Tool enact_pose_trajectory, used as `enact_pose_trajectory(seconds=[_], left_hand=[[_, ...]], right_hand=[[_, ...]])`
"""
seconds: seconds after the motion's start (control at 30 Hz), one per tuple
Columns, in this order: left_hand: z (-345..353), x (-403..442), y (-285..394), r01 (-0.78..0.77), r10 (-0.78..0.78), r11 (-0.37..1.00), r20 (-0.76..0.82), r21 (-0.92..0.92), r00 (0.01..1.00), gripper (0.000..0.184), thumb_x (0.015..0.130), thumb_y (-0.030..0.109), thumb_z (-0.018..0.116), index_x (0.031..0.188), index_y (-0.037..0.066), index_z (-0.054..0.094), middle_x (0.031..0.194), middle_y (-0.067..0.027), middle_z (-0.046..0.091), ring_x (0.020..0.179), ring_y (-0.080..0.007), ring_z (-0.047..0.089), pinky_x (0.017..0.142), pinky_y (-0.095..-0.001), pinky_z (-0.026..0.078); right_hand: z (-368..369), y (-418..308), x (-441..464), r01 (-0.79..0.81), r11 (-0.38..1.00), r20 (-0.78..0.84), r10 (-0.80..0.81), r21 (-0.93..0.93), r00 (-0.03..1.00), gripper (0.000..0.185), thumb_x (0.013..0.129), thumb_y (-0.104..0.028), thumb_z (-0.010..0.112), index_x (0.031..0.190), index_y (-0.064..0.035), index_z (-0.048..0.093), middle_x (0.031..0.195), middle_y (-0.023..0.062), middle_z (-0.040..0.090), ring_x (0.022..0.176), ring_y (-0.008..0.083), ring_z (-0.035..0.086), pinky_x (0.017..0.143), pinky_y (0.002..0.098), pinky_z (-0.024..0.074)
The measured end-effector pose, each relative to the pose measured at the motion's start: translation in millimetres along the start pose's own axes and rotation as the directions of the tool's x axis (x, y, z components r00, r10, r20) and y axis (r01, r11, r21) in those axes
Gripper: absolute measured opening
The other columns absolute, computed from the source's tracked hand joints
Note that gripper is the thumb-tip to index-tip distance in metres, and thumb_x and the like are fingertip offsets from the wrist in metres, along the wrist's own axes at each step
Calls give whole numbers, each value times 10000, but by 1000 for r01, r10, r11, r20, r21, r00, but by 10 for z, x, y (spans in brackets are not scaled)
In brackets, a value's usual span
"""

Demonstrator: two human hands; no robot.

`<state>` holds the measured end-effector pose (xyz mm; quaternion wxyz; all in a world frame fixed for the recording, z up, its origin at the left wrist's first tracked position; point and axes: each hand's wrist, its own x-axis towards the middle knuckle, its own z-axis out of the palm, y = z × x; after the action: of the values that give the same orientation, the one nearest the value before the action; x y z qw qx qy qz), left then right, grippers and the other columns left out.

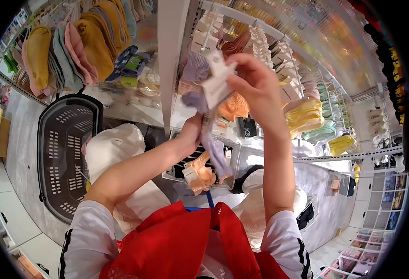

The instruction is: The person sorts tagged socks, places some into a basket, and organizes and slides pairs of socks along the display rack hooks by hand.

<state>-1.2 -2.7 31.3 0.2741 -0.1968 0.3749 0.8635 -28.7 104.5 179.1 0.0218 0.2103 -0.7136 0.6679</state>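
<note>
Purple socks [213, 151] with a white card tag [217, 86] hang in front of the rack. My left hand [194, 129] is closed around the socks below the tag. Above and to the right, my right hand [255, 81] pinches the edge of the tag between thumb and fingers. The tag is slightly blurred. Orange socks [233, 107] are behind the tag, near the rack. Below my hands, a clear bin [234, 162] holds peach-coloured socks [199, 174] with a tag and some dark striped items.
A dark grey basket [65, 158] stands on the floor at the left. Mustard, pink and grey-green socks [76, 46] hang at the upper left. Yellow socks [305, 116] hang on the right-hand rack. A white post [168, 60] rises left of my hands.
</note>
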Motion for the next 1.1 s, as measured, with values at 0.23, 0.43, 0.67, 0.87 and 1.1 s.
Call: enact_pose_trajectory(seconds=[0.23,0.43,0.67,0.87,1.1], left_hand=[[-234,397,8,226,63,915,671,-334,738,418,920,400,310,690,103,494,515,-4,431,482,-126,405,565,-261,372],[-111,251,88,364,61,900,895,-240,442,441,920,414,323,629,108,450,454,12,354,436,-103,355,515,-250,344],[-16,-155,216,291,-333,942,533,164,778,287,907,338,429,794,82,489,515,38,386,374,-53,322,386,-179,282],[-4,-107,351,265,-266,962,421,61,867,373,904,391,395,1072,79,511,840,-78,566,635,-163,578,543,-279,484],[40,-233,653,-223,110,944,405,243,908,385,907,315,434,1192,60,479,1083,-87,576,936,-181,575,852,-309,436]], right_hand=[[-412,-108,-580,31,870,-9,-30,493,1000,127,853,-137,468,864,-11,484,598,22,447,475,81,405,413,208,314],[-139,341,-946,-330,934,-78,322,-136,944,238,827,10,488,1059,-22,532,628,-45,411,549,21,354,464,165,272],[105,606,-853,-527,836,28,529,152,848,228,779,-126,654,946,11,582,587,9,511,534,55,486,478,221,394],[63,577,-659,-354,882,-99,340,-311,935,90,803,-55,617,779,19,572,618,30,580,528,53,530,439,192,403],[-203,504,-295,-255,961,-430,186,-108,884,136,782,-106,634,792,22,589,690,19,589,609,51,506,553,191,401]])
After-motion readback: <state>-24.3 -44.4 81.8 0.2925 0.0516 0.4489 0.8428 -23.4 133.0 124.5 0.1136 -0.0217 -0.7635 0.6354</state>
